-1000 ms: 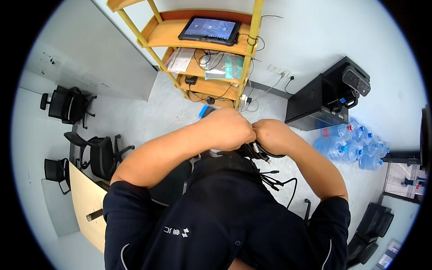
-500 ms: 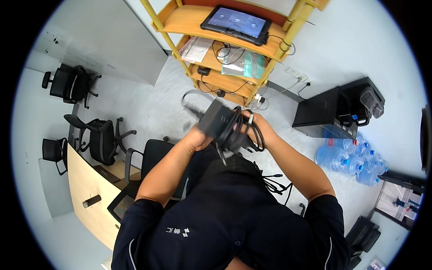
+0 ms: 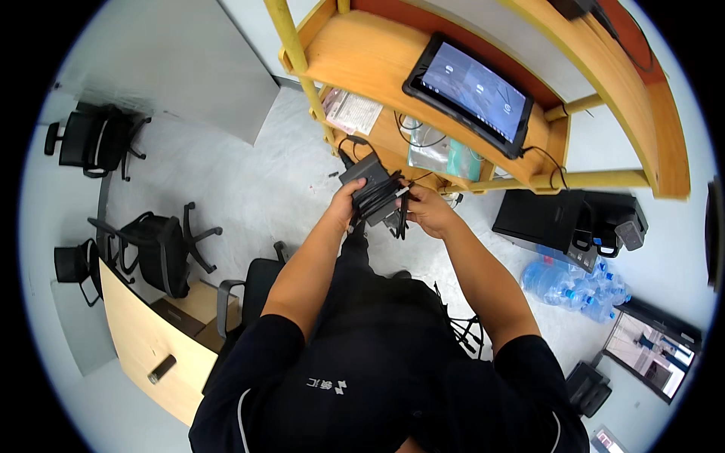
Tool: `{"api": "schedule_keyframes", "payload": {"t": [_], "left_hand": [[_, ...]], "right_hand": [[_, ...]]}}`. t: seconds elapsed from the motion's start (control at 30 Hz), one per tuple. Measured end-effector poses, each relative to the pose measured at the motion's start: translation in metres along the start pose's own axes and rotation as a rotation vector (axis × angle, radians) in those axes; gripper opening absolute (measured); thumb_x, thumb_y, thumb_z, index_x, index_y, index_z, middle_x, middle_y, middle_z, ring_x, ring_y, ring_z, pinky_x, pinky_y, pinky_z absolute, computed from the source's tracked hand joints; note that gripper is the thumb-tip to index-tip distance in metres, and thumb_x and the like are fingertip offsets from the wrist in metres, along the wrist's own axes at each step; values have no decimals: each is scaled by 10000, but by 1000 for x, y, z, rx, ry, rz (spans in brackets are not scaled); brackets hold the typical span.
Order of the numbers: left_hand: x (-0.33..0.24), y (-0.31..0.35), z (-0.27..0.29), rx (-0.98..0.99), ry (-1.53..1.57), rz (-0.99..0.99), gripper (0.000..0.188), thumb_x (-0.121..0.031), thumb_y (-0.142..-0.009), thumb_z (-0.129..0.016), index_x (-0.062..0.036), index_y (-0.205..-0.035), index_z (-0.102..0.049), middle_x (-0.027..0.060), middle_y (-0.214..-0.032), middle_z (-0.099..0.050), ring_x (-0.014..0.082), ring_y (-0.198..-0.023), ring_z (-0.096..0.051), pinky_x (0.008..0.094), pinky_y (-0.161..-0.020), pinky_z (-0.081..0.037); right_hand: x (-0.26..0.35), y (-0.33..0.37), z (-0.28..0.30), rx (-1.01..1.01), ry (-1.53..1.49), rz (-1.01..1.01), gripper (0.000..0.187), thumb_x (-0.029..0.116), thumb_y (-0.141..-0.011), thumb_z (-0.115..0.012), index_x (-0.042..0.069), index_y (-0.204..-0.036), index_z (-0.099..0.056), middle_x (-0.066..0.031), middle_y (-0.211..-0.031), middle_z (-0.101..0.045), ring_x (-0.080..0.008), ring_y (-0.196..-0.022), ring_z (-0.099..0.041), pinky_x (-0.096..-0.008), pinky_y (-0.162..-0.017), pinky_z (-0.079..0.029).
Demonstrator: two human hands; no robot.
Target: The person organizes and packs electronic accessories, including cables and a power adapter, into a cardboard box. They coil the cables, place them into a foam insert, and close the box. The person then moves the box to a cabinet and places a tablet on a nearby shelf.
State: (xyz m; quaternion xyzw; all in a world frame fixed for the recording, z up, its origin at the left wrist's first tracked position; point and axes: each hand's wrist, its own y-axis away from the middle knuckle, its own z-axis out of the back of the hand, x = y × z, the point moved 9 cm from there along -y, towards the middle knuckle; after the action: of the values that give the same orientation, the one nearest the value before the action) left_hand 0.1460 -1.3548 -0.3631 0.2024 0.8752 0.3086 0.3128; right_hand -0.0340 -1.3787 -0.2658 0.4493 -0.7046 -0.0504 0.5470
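Note:
A black power adapter (image 3: 363,173) is in front of me, its black cable (image 3: 379,196) wound around its body. My left hand (image 3: 345,202) is closed on the adapter's left side, thumb on top. My right hand (image 3: 427,211) pinches the looped cable at the other end, beside a small white tie or tag. A short lead with a plug leaves the adapter's far left corner. Beyond my hands is a wooden shelf unit (image 3: 355,57), and a tablet (image 3: 473,90) with a lit screen lies on its upper board.
Papers (image 3: 353,113) and a clear and teal pouch (image 3: 445,157) lie on a lower shelf. To the right are a black cabinet-like machine (image 3: 538,219) and several large water bottles (image 3: 555,283). Office chairs (image 3: 162,245) and a light wood table (image 3: 143,332) are on the left.
The shelf unit and tablet now appear nearer and larger. My hands still hold the adapter and its cable; the adapter has turned slightly, and my left thumb now shows on top of it.

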Motion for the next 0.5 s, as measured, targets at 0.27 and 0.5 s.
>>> {"api": "schedule_keyframes", "payload": {"t": [0.27,0.5], "left_hand": [[-116,-160,-1,-185,84,-260,297,-226,-965,-785,-78,-1209,-703,54,-1047,-760,192,-888,-737,337,-677,-588],[-128,-277,-14,-31,-11,-315,342,-320,-1039,-659,-119,-1315,-639,33,-1164,-698,188,-993,-673,358,-689,-549]], "right_hand": [[-2,77,138,-807,333,24,493,299,-1039,-688,44,-1459,-652,-86,-1278,-728,-204,-1149,-688,-377,-965,-571],[-163,271,157,-926,741,-539,546,396,-980,-733,68,-1414,-692,-183,-1267,-766,-324,-1171,-735,-422,-1020,-565]]}}
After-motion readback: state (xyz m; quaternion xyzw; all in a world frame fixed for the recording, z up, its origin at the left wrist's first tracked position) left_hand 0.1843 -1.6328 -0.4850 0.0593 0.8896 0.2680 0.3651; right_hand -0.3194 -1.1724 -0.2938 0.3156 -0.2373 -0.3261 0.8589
